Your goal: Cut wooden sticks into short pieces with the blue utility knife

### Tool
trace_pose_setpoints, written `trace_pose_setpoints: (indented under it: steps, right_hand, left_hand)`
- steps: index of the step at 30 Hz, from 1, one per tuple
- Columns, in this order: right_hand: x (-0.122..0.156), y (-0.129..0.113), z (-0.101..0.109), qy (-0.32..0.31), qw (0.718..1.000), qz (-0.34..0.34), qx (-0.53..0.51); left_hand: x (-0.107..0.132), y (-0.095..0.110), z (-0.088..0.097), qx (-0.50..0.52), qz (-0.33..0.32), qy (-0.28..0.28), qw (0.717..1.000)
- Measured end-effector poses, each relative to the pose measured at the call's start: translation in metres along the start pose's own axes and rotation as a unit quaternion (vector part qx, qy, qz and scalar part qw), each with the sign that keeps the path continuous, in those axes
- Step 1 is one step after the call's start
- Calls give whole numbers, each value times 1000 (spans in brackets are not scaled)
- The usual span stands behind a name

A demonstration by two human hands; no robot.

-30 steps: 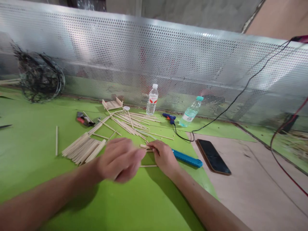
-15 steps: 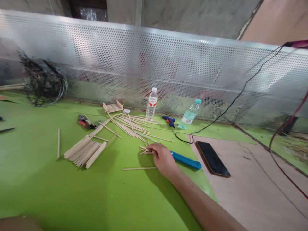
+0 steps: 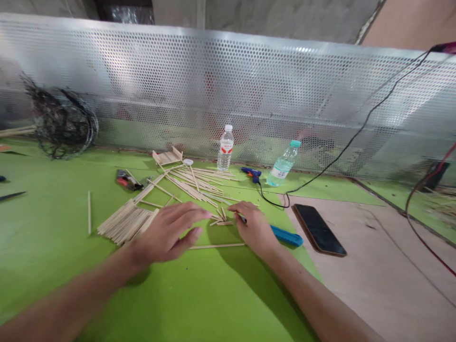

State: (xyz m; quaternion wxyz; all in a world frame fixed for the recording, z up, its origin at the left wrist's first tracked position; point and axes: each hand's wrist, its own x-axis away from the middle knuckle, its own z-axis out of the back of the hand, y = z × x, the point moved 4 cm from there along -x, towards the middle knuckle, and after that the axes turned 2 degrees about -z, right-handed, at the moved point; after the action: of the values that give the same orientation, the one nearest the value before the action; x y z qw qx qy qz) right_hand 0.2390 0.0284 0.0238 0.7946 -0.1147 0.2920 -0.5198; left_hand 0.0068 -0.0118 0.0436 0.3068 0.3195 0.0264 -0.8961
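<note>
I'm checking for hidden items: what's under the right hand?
The right hand covers part of the blue tool; its rightward end shows. Anything else beneath is hidden.

A craft workshop, it seems: a glue gun (image 3: 254, 175) and wooden sticks (image 3: 124, 221) lie on the green desk (image 3: 171, 304), tangled wire (image 3: 60, 123) and a perforated metal panel (image 3: 160, 71) at its far edge, bare concrete (image 3: 285, 21) beyond

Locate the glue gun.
In the head view, the glue gun lies right of centre, between the white-capped bottle and the teal-capped bottle.
</note>
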Motion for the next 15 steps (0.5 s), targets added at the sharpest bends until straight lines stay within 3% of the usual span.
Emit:
trace_pose_setpoints:
  steps: [3, 5, 10, 15]
  right_hand:
    - [-3, 15, 19, -12, 997, -39, 59]
    - [-4, 26, 30, -32, 992, -72, 95]
    - [-2, 45, 40, -101, 975, -129, 148]
    - [-1, 50, 39, -158, 965, -138, 159]
  left_hand:
    - [0, -11, -16, 37, 67, -158, 984]
    - [-2, -11, -22, 66, 86, -220, 969]
    - [-5, 9, -19, 128, 80, -264, 953]
    - [0, 9, -7, 133, 133, -297, 936]
